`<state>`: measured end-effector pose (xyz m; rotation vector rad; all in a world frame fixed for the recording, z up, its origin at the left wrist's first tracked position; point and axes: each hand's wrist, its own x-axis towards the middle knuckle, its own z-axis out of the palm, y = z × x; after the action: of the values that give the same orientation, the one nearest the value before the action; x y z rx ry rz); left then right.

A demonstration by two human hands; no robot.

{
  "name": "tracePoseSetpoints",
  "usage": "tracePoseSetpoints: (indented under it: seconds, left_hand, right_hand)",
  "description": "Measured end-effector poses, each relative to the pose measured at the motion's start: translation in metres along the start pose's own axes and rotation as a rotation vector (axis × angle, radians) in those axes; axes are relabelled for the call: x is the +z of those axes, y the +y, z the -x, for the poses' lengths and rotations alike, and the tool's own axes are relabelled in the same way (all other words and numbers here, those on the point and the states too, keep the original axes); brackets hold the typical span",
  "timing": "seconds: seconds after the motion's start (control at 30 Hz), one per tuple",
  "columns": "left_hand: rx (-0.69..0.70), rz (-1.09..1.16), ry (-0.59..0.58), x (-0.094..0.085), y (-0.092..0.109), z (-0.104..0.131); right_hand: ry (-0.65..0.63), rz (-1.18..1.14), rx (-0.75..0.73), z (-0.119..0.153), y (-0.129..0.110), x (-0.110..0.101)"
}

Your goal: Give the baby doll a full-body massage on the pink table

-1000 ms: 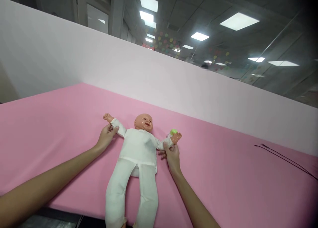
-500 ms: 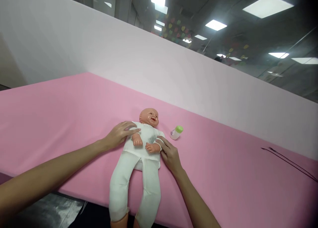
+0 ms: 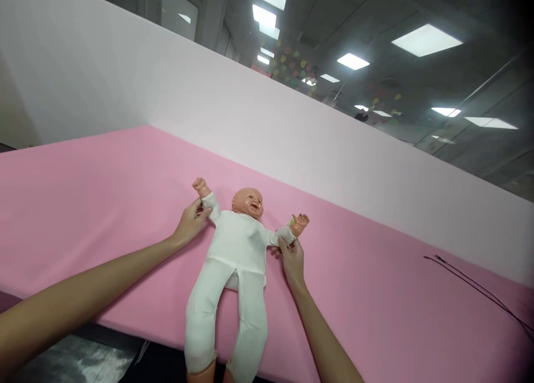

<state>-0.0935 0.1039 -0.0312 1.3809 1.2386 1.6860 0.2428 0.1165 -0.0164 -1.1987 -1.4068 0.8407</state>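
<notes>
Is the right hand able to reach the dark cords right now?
Probably not yet: the right hand seems to hold the doll's sleeve, though the pink surface toward the cords looks free.

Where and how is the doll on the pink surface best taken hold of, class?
The doll is probably best gripped around its trunk, one hand from each side, below the armpits. It lies face up, and the left hand and right hand hold its arms spread, leaving both sides open. The smooth, round head looks harder to grip.
</notes>
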Motion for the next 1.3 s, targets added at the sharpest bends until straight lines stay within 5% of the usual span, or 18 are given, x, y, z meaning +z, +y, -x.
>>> tracePoseSetpoints:
  seconds: [0.2, 0.37, 0.47, 0.7, 0.87, 1.0, 1.2, 1.3]
  left_hand:
    - [0.53, -0.378, -0.289, 0.004, 0.005, 0.011]
    - [0.772, -0.515, -0.334, 0.007, 0.002, 0.013]
    - [0.662, -0.472, -0.313, 0.008, 0.003, 0.015]
    - [0.016, 0.0, 0.005, 0.007, -0.002, 0.008]
    - [-0.209, 0.246, 0.065, 0.004, -0.006, 0.001]
    - [-0.027, 0.062, 0.009, 0.005, 0.0, 0.005]
    - [0.457, -0.342, -0.253, 0.003, 0.005, 0.017]
    - [0.69, -0.45, -0.347, 0.002, 0.005, 0.018]
  right_hand:
    - [-0.311, 0.382, -0.556, 0.004, -0.001, -0.004]
    - [-0.382, 0.564, -0.712, 0.004, 0.002, -0.005]
    - [-0.303, 0.43, -0.637, 0.002, 0.007, -0.002]
    - [-0.074, -0.053, -0.082, 0.003, 0.006, 0.004]
    - [0.014, -0.21, 0.058, 0.002, 0.001, 0.003]
    - [-0.04, -0.104, -0.02, 0.002, 0.005, 0.003]
    - [-0.281, 0.294, -0.531, 0.008, 0.009, 0.0]
    - [-0.374, 0.477, -0.647, 0.01, 0.005, -0.003]
